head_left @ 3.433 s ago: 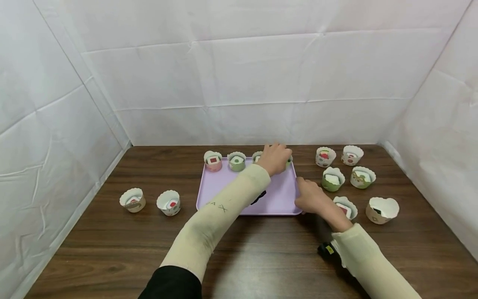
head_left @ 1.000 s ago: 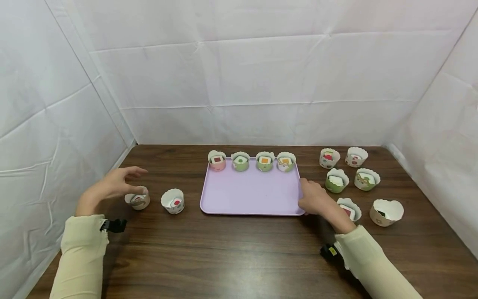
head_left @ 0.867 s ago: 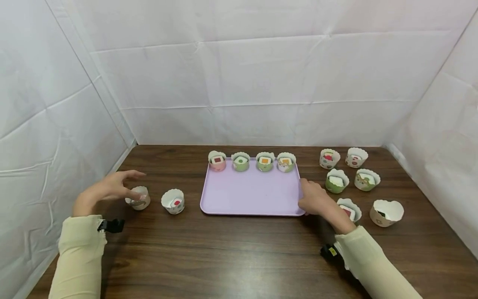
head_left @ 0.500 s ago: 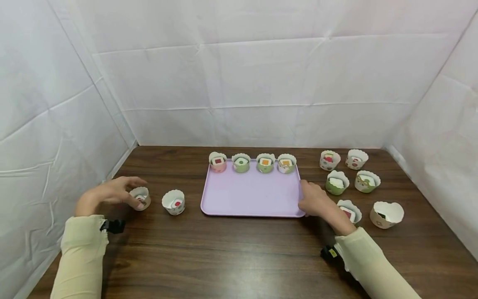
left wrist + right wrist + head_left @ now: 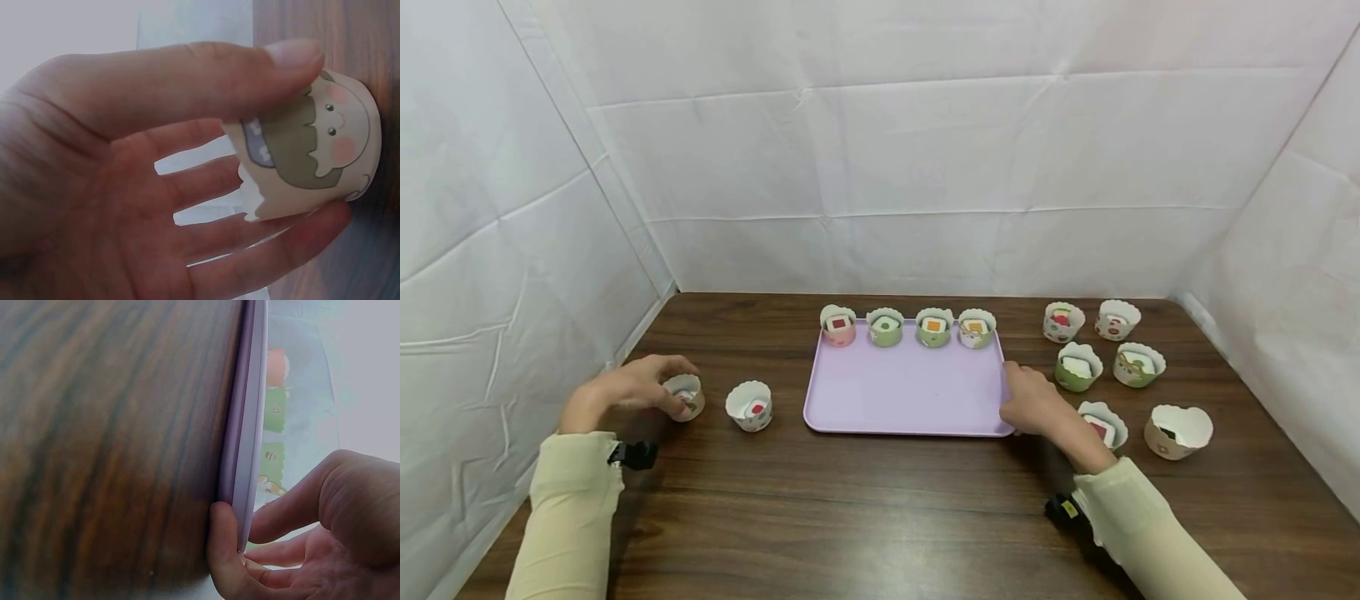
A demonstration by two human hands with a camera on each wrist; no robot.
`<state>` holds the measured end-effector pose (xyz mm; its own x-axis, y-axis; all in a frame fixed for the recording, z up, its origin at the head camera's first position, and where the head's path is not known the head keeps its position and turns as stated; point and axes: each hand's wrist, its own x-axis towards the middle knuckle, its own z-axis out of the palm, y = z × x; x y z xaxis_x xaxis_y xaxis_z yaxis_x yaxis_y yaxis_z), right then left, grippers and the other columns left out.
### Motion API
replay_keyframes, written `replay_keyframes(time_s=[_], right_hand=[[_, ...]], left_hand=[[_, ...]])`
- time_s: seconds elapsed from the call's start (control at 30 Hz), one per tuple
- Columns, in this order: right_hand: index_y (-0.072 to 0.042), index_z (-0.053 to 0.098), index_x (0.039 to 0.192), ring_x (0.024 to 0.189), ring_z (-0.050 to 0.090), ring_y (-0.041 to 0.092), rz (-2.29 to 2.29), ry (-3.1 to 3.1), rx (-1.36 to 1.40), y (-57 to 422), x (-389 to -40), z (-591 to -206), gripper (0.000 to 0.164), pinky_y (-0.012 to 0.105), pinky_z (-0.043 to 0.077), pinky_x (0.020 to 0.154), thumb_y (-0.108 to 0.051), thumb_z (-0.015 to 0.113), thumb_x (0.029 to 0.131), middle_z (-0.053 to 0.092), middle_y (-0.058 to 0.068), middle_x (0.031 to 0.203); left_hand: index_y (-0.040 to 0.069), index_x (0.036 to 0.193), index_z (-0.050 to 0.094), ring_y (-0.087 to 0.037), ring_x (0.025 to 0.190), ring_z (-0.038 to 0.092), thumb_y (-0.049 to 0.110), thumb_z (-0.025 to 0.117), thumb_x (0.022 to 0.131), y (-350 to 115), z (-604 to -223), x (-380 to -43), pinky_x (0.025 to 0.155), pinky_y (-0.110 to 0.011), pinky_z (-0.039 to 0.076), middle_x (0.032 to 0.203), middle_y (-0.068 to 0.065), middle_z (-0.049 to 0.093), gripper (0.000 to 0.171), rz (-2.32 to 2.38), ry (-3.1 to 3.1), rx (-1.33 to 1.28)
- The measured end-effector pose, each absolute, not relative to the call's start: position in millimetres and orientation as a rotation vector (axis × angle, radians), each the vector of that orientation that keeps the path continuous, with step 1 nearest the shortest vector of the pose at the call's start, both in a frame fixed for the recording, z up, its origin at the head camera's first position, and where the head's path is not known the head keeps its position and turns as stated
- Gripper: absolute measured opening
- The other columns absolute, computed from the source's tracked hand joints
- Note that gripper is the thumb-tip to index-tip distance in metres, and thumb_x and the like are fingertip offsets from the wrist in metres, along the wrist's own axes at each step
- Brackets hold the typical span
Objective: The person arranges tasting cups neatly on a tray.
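At the left of the table, my left hand (image 5: 636, 390) holds a paper baking cup (image 5: 312, 140) with a printed cartoon face, thumb on the near side and fingers round the far side. Inside it, in the head view, something small is partly hidden by the thumb. A second baking cup (image 5: 749, 406), holding a white piece with a red mark, stands to its right. My right hand (image 5: 1037, 406) grips the right edge of a lilac tray (image 5: 906, 392); the right wrist view shows a finger (image 5: 226, 540) against the tray's side and the thumb over its rim.
Several baking cups stand in a row along the tray's back edge, from a pink cup (image 5: 839, 331) to a green-and-white cup (image 5: 976, 335). More cups are grouped right of the tray, including a beige cup (image 5: 1172, 437). White sheeting (image 5: 880, 150) encloses the table's back and sides.
My left hand has gone from a cup at the tray's back right to the leftmost cup, and its thumb and fingers have closed round it. My right hand stays on the tray.
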<state>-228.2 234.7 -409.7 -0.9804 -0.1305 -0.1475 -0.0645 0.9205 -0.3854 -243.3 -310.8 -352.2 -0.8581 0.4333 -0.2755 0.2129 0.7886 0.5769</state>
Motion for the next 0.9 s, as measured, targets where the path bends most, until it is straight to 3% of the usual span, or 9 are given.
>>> replay_keyframes(time_s=[0.2,0.3,0.47,0.7,0.9], right_hand=[[0.014,0.027,0.141,0.072,0.059,0.024,-0.599,2.893,-0.132,234,-228,-409,0.068,0.026,0.053,0.048,-0.001,0.053,0.079,0.046,0.036,0.126],[0.014,0.027,0.141,0.074,0.059,0.026,-0.594,2.898,-0.133,234,-229,-410,0.069,0.026,0.052,0.049,-0.001,0.053,0.079,0.046,0.036,0.126],[0.014,0.028,0.140,0.080,0.059,0.028,-0.568,2.914,-0.139,235,-229,-410,0.068,0.026,0.052,0.052,-0.002,0.054,0.079,0.047,0.036,0.126],[0.014,0.029,0.140,0.077,0.059,0.027,-0.574,2.911,-0.150,235,-229,-410,0.068,0.026,0.052,0.053,-0.002,0.054,0.078,0.048,0.035,0.124],[0.015,0.031,0.138,0.079,0.058,0.028,-0.559,2.930,-0.172,236,-229,-409,0.067,0.027,0.051,0.053,-0.002,0.055,0.078,0.049,0.035,0.121]], left_hand=[[-0.004,0.130,0.050,-0.045,0.123,0.046,0.016,0.075,0.079,-310,-352,-242,0.094,-0.054,0.049,0.138,-0.033,0.045,0.060,0.684,2.634,0.493],[-0.004,0.130,0.050,-0.045,0.123,0.047,0.013,0.073,0.079,-310,-351,-241,0.092,-0.053,0.050,0.138,-0.033,0.045,0.058,0.662,2.660,0.488],[-0.004,0.132,0.045,-0.046,0.122,0.047,0.017,0.072,0.080,-307,-348,-240,0.089,-0.051,0.050,0.137,-0.033,0.045,0.063,0.648,2.728,0.452],[-0.001,0.118,0.050,-0.030,0.096,0.057,0.020,0.072,0.081,-302,-346,-242,0.069,-0.030,0.050,0.124,-0.028,0.055,0.048,0.732,2.828,0.457],[0.001,0.122,0.052,-0.027,0.093,0.057,0.020,0.070,0.085,-294,-342,-243,0.072,-0.031,0.047,0.112,-0.019,0.060,0.046,0.797,2.915,0.532]])
